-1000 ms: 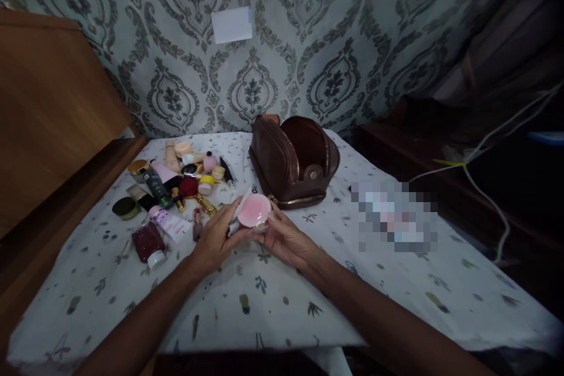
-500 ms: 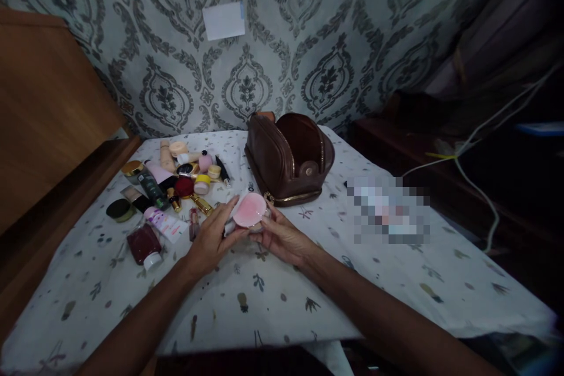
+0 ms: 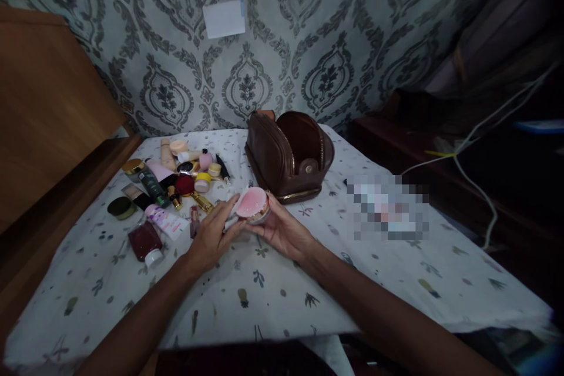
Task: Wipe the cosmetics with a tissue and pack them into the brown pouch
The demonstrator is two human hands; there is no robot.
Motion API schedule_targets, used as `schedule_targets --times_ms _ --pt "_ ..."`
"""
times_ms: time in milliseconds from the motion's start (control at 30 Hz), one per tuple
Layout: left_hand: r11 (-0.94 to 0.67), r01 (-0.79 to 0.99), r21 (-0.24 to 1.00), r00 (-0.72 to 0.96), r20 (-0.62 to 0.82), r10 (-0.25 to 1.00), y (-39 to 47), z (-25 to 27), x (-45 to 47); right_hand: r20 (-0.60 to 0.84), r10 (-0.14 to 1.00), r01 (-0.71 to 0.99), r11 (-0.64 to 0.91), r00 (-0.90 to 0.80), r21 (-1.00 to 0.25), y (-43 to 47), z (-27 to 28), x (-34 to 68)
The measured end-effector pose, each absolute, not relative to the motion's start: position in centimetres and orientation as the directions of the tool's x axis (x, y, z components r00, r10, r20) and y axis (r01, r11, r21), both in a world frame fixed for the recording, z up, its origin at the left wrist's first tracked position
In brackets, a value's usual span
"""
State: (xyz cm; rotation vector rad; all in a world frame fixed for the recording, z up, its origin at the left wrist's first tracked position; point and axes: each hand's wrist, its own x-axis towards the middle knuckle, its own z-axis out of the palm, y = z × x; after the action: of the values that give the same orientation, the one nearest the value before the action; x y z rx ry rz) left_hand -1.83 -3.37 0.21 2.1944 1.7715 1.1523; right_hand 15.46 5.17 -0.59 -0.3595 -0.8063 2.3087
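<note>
Between my hands, above the front middle of the table, is a round compact [image 3: 251, 202] with a glossy pink lid and a gold-coloured rim. My right hand [image 3: 286, 229] grips it from the right, thumb at the rim and fingers underneath. Closed at its left side, my left hand [image 3: 215, 234] holds a thin white piece [image 3: 231, 220] that looks like a wipe, pressed against the compact; the fingers partly hide it. A brown toiletry bag [image 3: 273, 158] stands just behind, unzipped with its front flap down. Beside my left hand lies a small pinkish tube [image 3: 194, 222].
Various cosmetics lie at the left: a dark red bottle [image 3: 144, 242], a white-purple tube [image 3: 166, 222], a green tube [image 3: 152, 188] and a dark green jar [image 3: 121, 207]. A blurred-out object [image 3: 388, 205] lies at right, near a white cable [image 3: 478, 191]. A wooden panel [image 3: 48, 88] borders the left.
The compact has tilted and turned slightly in my hands, showing more of its gold rim. My right thumb has shifted up along its right edge.
</note>
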Motion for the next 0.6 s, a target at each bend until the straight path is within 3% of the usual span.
schedule_targets --times_ms 267,433,600 --pt "-0.307 0.772 0.556 0.065 0.411 0.909 -3.8 0.2 -1.3 0.012 0.738 -0.581 -0.520 -0.674 -0.626 5.0 0.1 15.5" --pt "-0.315 0.820 0.478 0.112 0.406 0.907 -4.2 -0.9 -1.1 0.002 0.757 -0.605 -0.522 -0.654 -0.601 5.1 0.2 15.6" --pt "-0.335 0.876 0.347 0.123 0.511 0.851 -4.2 -1.2 -0.9 -0.033 0.774 -0.607 -0.523 -0.633 -0.599 5.2 0.0 15.4"
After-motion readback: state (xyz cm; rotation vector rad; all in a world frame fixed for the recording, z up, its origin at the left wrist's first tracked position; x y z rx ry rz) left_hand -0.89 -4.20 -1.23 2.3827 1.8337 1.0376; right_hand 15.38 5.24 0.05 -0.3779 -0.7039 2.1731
